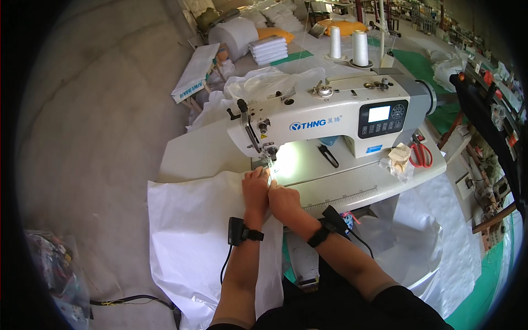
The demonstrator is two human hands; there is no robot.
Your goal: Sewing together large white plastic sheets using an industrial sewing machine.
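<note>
A white sewing machine (330, 113) stands in front of me, its lamp lighting the needle area. Just before the presser foot (270, 162), both my hands meet at the edge of a white sheet (192, 220). My left hand (255, 190) rests on that sheet with bent fingers gripping its edge by the needle. Beside it, my right hand (284, 203) is closed, pinching the same edge. The fingertips partly cover each other and the material. The sheet hangs off the table's front left over my left side.
Red-handled scissors (422, 155), a crumpled tan piece (400, 155) and black thread snips (328, 156) lie on the machine table (209, 148). Two white thread cones (360, 48) stand behind the machine. Translucent sheeting (407, 236) hangs at the right; a filled clear bag (58, 269) is lower left.
</note>
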